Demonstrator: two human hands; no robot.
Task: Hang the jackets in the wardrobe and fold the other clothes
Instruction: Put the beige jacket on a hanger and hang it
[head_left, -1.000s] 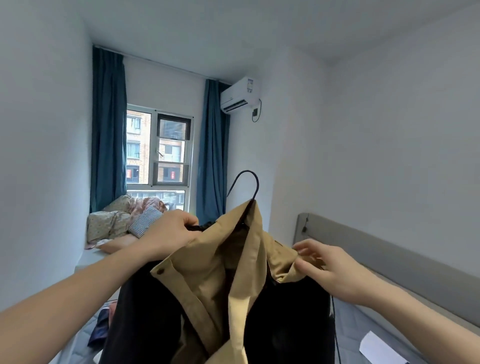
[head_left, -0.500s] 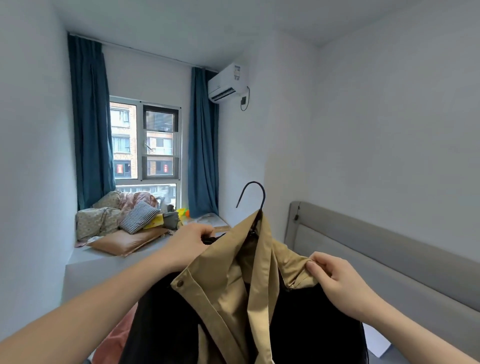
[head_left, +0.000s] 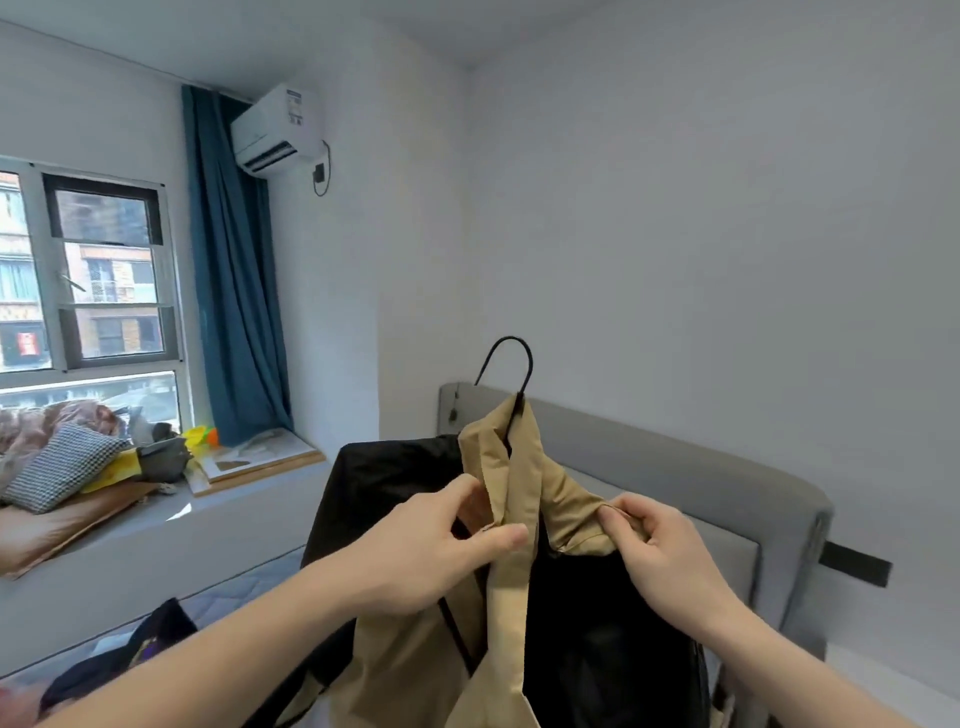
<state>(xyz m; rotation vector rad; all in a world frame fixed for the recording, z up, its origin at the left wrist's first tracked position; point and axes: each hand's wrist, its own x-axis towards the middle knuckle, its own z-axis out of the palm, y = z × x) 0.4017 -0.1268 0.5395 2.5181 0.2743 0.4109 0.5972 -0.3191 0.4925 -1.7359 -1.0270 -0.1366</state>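
I hold the tan jacket (head_left: 519, 519) upright on its black hanger (head_left: 511, 364), hook pointing up, length hanging straight down. My left hand (head_left: 431, 551) pinches the front placket; my right hand (head_left: 660, 551) grips the shoulder fabric.

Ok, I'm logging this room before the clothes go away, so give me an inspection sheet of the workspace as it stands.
Surface: grey mattress at lower left, with dark clothes lying on it.
Job's things: tan jacket with black lining, on a black hanger, hook up, held in the air.
Clutter: cushions, yellow items and flat boards on the window ledge.
Hands: left hand pinches the jacket's front edge; right hand grips its right shoulder.
Cables: a lead hangs by the air conditioner.
Surroundings: window, blue curtain, grey headboard, white walls; no wardrobe seen.
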